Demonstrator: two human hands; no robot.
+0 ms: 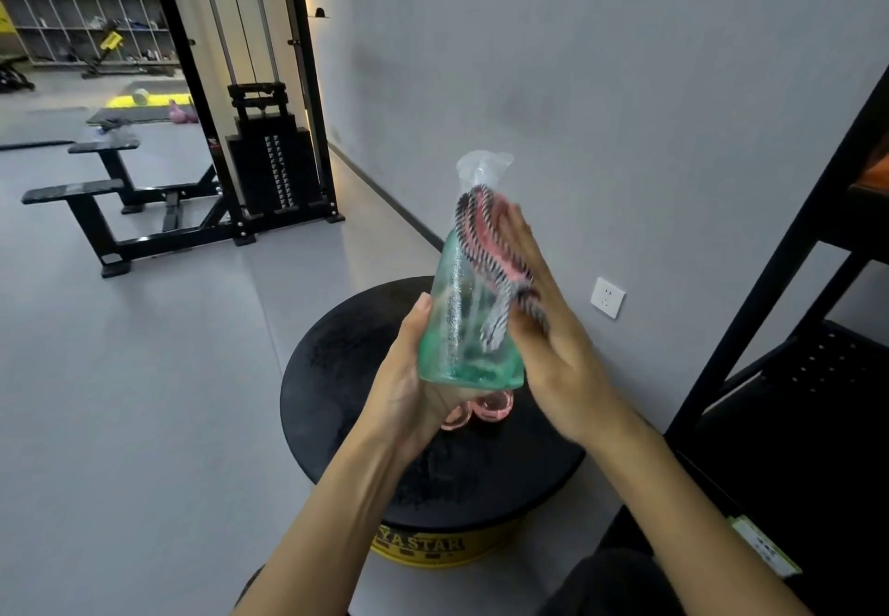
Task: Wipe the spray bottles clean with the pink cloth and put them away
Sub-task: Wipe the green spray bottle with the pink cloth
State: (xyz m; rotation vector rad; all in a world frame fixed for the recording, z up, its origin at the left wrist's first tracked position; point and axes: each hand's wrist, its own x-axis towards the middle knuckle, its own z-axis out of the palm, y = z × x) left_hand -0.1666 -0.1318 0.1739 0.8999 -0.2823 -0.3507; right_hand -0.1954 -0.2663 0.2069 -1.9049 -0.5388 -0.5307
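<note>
Here, translucent green bottle (454, 322), fringed pink cloth (488, 230)

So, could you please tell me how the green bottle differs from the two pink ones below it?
The green bottle is held aloft by the left hand, the right hand pressing the pink cloth on it; the pink bottles sit untouched on the black stand. Green is in plain view; the pink are mostly hidden. Both look translucent.
</note>
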